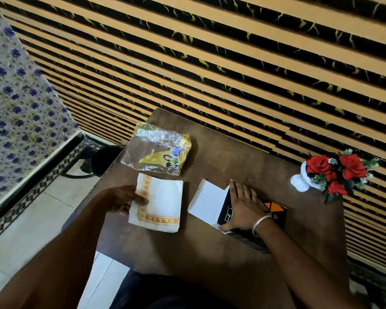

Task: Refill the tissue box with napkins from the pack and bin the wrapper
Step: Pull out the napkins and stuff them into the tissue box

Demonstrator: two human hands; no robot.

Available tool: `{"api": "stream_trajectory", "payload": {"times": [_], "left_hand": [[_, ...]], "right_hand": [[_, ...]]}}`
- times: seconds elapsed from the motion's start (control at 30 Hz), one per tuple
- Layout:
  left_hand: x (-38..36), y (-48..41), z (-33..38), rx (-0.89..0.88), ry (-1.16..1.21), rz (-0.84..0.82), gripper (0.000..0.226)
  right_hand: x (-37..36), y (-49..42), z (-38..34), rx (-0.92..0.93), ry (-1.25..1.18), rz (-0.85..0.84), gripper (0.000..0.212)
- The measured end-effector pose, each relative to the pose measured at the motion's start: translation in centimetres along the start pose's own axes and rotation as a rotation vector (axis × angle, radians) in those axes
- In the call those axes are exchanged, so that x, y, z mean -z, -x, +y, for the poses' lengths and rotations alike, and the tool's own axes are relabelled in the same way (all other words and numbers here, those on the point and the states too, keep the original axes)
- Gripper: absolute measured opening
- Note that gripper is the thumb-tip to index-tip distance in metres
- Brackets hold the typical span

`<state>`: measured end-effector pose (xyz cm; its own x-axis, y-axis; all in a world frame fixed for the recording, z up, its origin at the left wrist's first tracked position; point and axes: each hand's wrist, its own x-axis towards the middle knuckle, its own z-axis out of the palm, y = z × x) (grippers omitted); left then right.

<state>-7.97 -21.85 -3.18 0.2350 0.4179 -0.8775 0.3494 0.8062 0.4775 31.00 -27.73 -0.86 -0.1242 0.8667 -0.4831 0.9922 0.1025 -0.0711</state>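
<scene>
A stack of white napkins [160, 204] with a gold patterned border lies on the brown table [221, 152]. My left hand [120, 200] grips the stack's left edge, thumb on top. The empty clear-and-gold wrapper [158, 149] lies crumpled just beyond the napkins, near the table's far left corner. The black tissue box [274, 210] with orange triangles sits to the right, its white end flap [206, 202] folded open toward the napkins. My right hand [243, 208] lies flat on top of the box, fingers spread, pressing it down.
A white vase of red roses [334, 172] stands at the table's far right by the striped wall. A black bin [105, 159] sits on the tiled floor left of the table, beside a black metal frame and a blue-flowered cloth.
</scene>
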Motion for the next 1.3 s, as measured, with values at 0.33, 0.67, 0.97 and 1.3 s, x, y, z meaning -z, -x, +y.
{"api": "stream_trajectory", "payload": {"times": [0.33,0.67,0.97,1.3], "left_hand": [[0.7,0.3,-1.4,-0.244,0.185,0.049,0.035],[-0.2,-1.6,-2.3,-0.296,0.220,0.061,0.031],[-1.3,-1.8,-2.7,-0.289,0.249,-0.032,0.030],[-1.0,-1.4,-2.2,-0.276,0.249,-0.057,0.066]], "right_hand": [[0.0,0.1,-0.1,-0.002,0.009,-0.001,0.150],[-0.2,0.2,-0.3,0.005,0.018,0.002,0.150],[-0.6,0.1,-0.3,0.016,0.007,0.001,0.151],[-0.7,0.1,-0.3,0.012,0.004,-0.002,0.152]]}}
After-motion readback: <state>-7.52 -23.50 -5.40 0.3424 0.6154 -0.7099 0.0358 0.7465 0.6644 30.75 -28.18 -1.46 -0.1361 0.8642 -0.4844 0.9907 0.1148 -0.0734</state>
